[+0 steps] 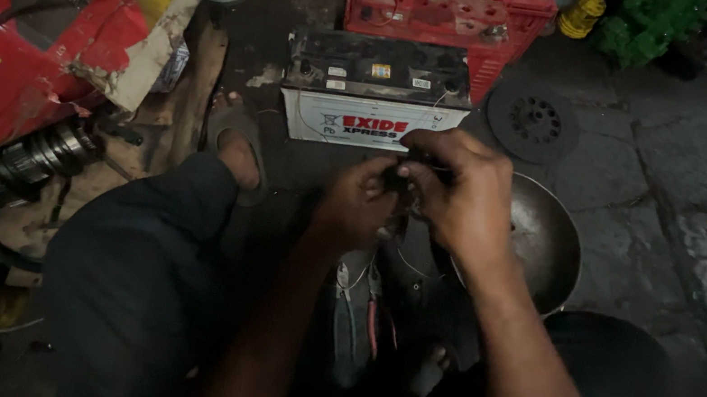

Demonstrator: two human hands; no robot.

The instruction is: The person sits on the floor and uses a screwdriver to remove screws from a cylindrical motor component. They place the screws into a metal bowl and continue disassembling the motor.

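Both hands, left (359, 201) and right (455, 189), are pinched together on a small dark part (402, 178) held above the floor (644, 200) before the battery (376, 92); in this dim light, it could slip and vanish among the wires (367, 305).

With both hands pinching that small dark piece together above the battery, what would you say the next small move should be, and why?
Probably lift the small dark part toward brighter light before working it further. The left hand and right hand meet on it, fingers covering most of it, and the scene is dim. The metal bowl lies just beneath, should it slip.
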